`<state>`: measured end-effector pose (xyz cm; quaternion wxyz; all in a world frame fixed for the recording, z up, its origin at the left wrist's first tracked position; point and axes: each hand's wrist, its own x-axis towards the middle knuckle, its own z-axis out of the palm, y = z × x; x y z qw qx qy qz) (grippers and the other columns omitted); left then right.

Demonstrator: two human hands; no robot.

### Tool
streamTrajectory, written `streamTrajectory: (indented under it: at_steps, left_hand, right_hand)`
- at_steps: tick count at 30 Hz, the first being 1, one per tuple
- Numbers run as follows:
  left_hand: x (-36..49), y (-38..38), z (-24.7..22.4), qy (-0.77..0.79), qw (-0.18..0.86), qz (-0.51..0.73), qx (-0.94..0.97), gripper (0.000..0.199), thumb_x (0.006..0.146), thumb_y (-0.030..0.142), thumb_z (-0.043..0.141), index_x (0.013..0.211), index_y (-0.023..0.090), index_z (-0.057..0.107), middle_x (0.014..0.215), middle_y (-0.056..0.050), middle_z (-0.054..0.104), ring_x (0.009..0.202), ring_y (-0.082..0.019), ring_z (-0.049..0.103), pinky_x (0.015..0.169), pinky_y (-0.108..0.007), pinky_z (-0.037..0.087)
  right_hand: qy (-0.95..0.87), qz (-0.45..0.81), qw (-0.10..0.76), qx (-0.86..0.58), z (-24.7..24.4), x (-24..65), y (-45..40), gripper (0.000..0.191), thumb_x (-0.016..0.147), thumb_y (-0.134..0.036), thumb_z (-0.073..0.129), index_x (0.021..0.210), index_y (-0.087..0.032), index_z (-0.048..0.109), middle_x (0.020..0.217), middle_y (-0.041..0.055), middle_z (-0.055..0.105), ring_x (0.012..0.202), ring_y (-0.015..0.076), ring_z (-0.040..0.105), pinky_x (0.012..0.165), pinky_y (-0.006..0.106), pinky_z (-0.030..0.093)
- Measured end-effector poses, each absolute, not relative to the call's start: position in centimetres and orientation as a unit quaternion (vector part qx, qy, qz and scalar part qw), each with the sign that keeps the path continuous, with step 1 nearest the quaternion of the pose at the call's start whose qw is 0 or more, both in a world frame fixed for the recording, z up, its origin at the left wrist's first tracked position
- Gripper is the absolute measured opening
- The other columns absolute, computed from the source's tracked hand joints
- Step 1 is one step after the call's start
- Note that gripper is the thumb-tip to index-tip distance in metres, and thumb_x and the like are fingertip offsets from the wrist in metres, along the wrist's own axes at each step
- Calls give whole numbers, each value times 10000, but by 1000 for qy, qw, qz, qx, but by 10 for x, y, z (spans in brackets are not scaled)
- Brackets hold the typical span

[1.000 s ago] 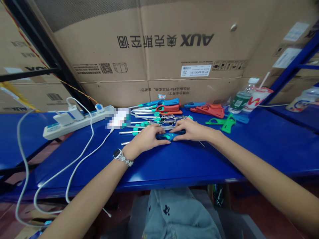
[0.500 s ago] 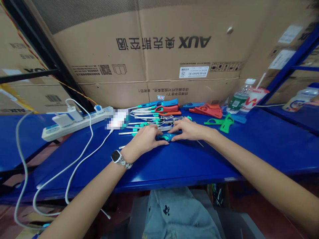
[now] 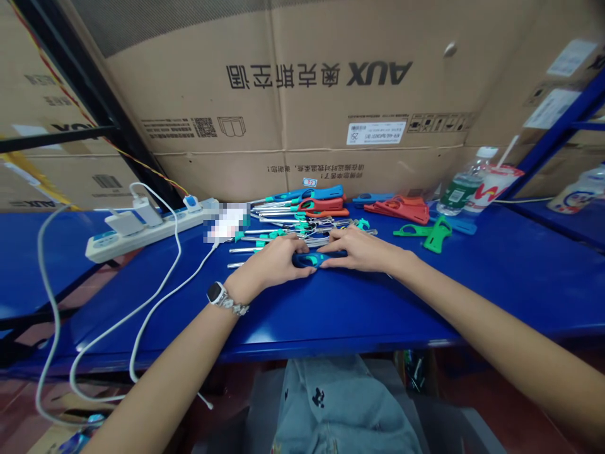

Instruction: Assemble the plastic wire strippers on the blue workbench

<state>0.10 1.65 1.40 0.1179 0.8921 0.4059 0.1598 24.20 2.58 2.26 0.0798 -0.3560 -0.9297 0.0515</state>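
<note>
A blue long-nosed lighter (image 3: pixel 312 259) with a green trigger lies level just above or on the blue tabletop, gripped at both ends. My left hand (image 3: pixel 280 261) closes on its left part, thumb in front and fingers behind. My right hand (image 3: pixel 362 251) pinches its right end the same way. Behind the hands are several lighter insides with metal tubes and green parts (image 3: pixel 265 240). Farther back lie red-handled lighters (image 3: pixel 324 205) and blue-handled lighters (image 3: pixel 316 193). My fingers hide part of the held lighter.
Loose red handle shells (image 3: pixel 401 209) and green handle shells (image 3: pixel 435 232) lie to the right. Beyond stand a water bottle (image 3: pixel 466 183) and a paper cup (image 3: pixel 496 186). A power strip (image 3: pixel 101 247) and white cables are at left; a large carton (image 3: pixel 302 101) backs the table (image 3: pixel 359 315).
Both hands keep hold of the blue lighter, with slight finger shifts. The camera view has moved a little, so the background sits slightly farther right.
</note>
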Motion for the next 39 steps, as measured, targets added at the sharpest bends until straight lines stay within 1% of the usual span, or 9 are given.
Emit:
streamTrajectory:
  at_steps: [8, 14, 17, 22, 26, 31, 35, 37, 39]
  left_hand:
    - [2, 11, 14, 416, 79, 147, 894, 354, 877, 469, 733, 1047, 159, 753, 1044, -120, 676, 913, -256, 649, 803, -370, 500]
    - [6, 8, 18, 425, 32, 110, 898, 348, 910, 496, 708, 994, 164, 771, 971, -112, 685, 884, -269, 665, 735, -343, 475]
    - [6, 6, 17, 443, 35, 112, 889, 356, 888, 491, 741, 1048, 174, 764, 981, -113, 729, 901, -293, 691, 749, -359, 474]
    - [-1, 0, 10, 449, 73, 191, 870, 617, 823, 413, 831, 1336, 178, 581, 1059, -94, 772, 1049, -320, 688, 883, -407, 479]
    - [-4, -3, 6, 438, 63, 204, 873, 592, 820, 397, 837, 1293, 171, 561, 1049, -88, 762, 1047, -317, 676, 901, -429, 472]
    - [-5, -3, 6, 426, 38, 212, 879, 610, 829, 411, 822, 1320, 192, 532, 1058, -79, 753, 1115, -326, 636, 967, -476, 441]
    - [-4, -6, 10, 411, 10, 249, 877, 703, 815, 442, 818, 1389, 195, 495, 1134, -83, 736, 1139, -319, 609, 997, -483, 425]
    - [-4, -8, 15, 399, -26, 311, 862, 613, 836, 471, 777, 1332, 192, 548, 1170, -96, 712, 1111, -307, 604, 966, -459, 432]
    - [-5, -11, 18, 399, -53, 406, 820, 312, 900, 463, 679, 1032, 181, 658, 985, -80, 713, 949, -265, 622, 859, -400, 450]
  right_hand:
    - [-932, 78, 65, -348, 24, 242, 32, 383, 965, -477, 640, 1282, -283, 732, 1030, 92, 643, 802, 208, 574, 703, 318, 378]
    - [-922, 143, 69, -352, 25, 240, 37, 340, 932, -409, 698, 1199, -210, 764, 997, 87, 615, 805, 197, 566, 708, 303, 386]
    - [-917, 149, 69, -365, 26, 238, 34, 352, 915, -393, 702, 1192, -178, 737, 1032, 98, 619, 855, 217, 588, 735, 313, 411]
    - [-915, 121, 69, -379, 23, 228, 17, 408, 860, -370, 664, 1213, -165, 657, 1069, 113, 657, 904, 249, 617, 768, 344, 426]
    - [-899, 63, 87, -424, 16, 210, 2, 424, 812, -344, 604, 1192, -156, 598, 1119, 141, 699, 967, 293, 647, 762, 358, 414]
    - [-880, -24, 32, -472, 15, 196, -6, 402, 851, -324, 506, 1192, -130, 596, 1060, 181, 738, 869, 319, 691, 706, 371, 393]
    - [-868, -32, 21, -496, 15, 199, -10, 397, 893, -337, 456, 1191, -116, 596, 982, 186, 750, 849, 336, 706, 697, 380, 402]
    - [-858, -18, 23, -513, 15, 202, -11, 407, 915, -344, 428, 1209, -106, 577, 957, 189, 751, 854, 348, 710, 698, 386, 408]
    - [-846, 4, 28, -532, 16, 205, -13, 410, 934, -349, 405, 1223, -103, 559, 970, 196, 749, 870, 355, 711, 707, 393, 415]
